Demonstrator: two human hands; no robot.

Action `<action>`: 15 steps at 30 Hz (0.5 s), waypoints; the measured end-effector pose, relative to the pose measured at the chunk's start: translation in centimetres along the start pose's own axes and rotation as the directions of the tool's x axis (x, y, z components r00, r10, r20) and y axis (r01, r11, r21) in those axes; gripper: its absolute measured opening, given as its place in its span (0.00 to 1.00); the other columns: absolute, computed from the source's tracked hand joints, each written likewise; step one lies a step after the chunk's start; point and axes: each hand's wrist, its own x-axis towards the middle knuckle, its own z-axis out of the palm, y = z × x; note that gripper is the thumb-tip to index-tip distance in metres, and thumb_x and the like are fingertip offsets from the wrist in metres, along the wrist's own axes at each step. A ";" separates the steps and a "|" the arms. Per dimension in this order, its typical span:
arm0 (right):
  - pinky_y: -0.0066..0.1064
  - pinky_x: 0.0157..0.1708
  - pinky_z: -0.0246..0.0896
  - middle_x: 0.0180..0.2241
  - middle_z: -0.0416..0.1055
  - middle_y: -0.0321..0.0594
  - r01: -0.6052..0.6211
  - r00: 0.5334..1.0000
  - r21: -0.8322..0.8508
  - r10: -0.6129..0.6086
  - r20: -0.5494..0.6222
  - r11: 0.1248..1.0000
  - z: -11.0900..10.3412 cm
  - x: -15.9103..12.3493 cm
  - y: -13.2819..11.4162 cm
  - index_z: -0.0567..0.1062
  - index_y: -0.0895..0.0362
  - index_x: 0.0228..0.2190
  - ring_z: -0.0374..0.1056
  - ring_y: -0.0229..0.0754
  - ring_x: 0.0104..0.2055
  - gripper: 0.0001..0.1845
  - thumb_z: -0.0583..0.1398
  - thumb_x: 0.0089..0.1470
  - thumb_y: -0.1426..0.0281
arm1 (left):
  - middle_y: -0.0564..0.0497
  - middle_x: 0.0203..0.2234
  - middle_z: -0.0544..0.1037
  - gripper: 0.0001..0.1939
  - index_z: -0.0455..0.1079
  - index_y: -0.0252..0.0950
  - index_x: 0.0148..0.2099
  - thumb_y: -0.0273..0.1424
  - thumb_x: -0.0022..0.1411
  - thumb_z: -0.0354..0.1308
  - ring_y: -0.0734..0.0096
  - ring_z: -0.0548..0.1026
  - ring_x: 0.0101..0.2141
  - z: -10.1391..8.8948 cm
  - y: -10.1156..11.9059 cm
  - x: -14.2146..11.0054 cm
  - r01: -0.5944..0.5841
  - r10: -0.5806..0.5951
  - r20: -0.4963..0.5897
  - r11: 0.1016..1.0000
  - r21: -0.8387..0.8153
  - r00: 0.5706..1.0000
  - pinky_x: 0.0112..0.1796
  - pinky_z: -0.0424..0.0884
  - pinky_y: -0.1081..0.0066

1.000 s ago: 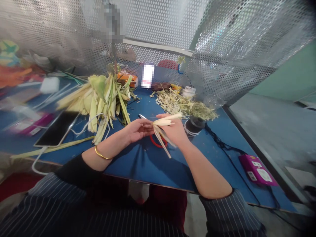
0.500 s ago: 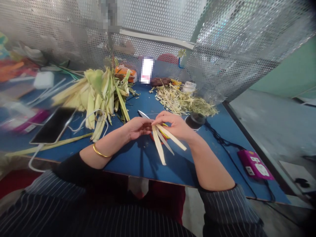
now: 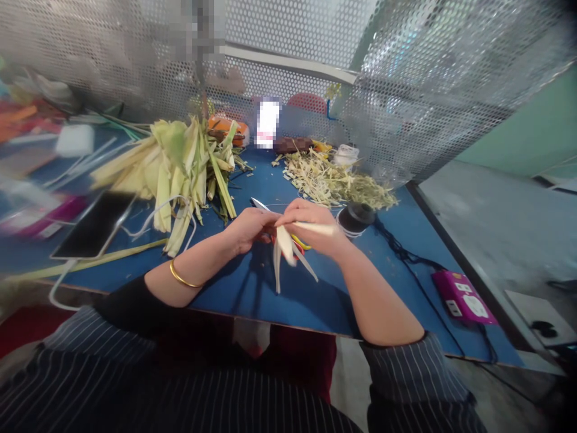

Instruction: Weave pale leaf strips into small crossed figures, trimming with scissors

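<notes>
Pale corn husk strips (image 3: 285, 245) fan out from between my two hands above the blue table. My left hand (image 3: 249, 230) is closed, its thumb and fingers pinching the gathered end of the strips. Pressed against it, my right hand (image 3: 315, 225) pinches the same spot, and one strip lies across its fingers. Under my hands rest scissors; a silver blade (image 3: 261, 205) sticks out beyond and the red and yellow handles (image 3: 301, 243) show partly behind the strips. A spool of black thread (image 3: 357, 216) stands just right of my right hand.
A heap of corn husks (image 3: 174, 162) lies to the left, with husk scraps (image 3: 322, 177) at the back right. A phone (image 3: 94, 225) with a white cable is on the left. A purple box (image 3: 464, 296) and dark cords are on the right. Perforated silver sheeting (image 3: 288, 36) closes the back.
The husk strips have shifted and spread: one now points right across my right hand and others hang lower to the left. Both hands keep their pinch in nearly the same place.
</notes>
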 end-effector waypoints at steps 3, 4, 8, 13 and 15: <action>0.30 0.32 0.62 0.27 0.71 0.36 -0.107 0.960 0.103 0.130 -0.247 0.989 0.4 0.1 0.4 0.77 0.57 0.26 0.67 0.36 0.29 0.04 0.62 0.50 0.70 | 0.46 0.23 0.77 0.17 0.73 0.30 0.30 0.41 0.58 0.57 0.73 0.72 0.22 0.2 0.3 -0.4 -0.031 0.030 0.028 0.999 0.018 0.999 0.20 0.63 0.76; 0.30 0.31 0.62 0.25 0.71 0.35 -0.149 0.934 0.148 0.189 -0.303 0.978 0.6 0.2 0.5 0.76 0.57 0.25 0.66 0.35 0.27 0.05 0.63 0.50 0.69 | 0.44 0.25 0.78 0.22 0.74 0.30 0.31 0.46 0.59 0.54 0.72 0.73 0.24 0.3 0.3 -0.5 -0.016 0.015 0.058 1.000 0.025 0.998 0.21 0.64 0.75; 0.28 0.26 0.60 0.20 0.69 0.32 -0.261 0.838 0.354 0.393 -0.379 0.898 1.0 0.5 1.1 0.75 0.58 0.24 0.63 0.33 0.23 0.07 0.64 0.46 0.67 | 0.39 0.28 0.80 0.25 0.77 0.28 0.35 0.49 0.56 0.57 0.69 0.76 0.26 0.4 0.2 -0.7 -0.036 0.013 0.149 0.988 0.152 0.989 0.25 0.67 0.74; 0.25 0.19 0.55 0.18 0.66 0.31 -0.348 0.775 0.561 0.567 -0.280 0.751 1.9 0.5 2.2 0.75 0.59 0.24 0.59 0.31 0.19 0.09 0.66 0.41 0.66 | 0.42 0.30 0.81 0.12 0.78 0.30 0.34 0.35 0.51 0.66 0.72 0.75 0.26 0.4 -0.2 -0.8 -0.056 0.013 0.247 0.984 0.167 0.969 0.28 0.71 0.74; 0.25 0.18 0.54 0.17 0.66 0.32 -0.371 0.762 0.620 0.608 -0.221 0.691 2.3 0.5 2.8 0.74 0.59 0.22 0.57 0.30 0.18 0.11 0.67 0.39 0.65 | 0.42 0.30 0.81 0.10 0.78 0.30 0.33 0.33 0.51 0.66 0.73 0.75 0.26 0.4 -0.2 -0.9 -0.041 -0.001 0.291 0.990 0.138 0.957 0.30 0.72 0.74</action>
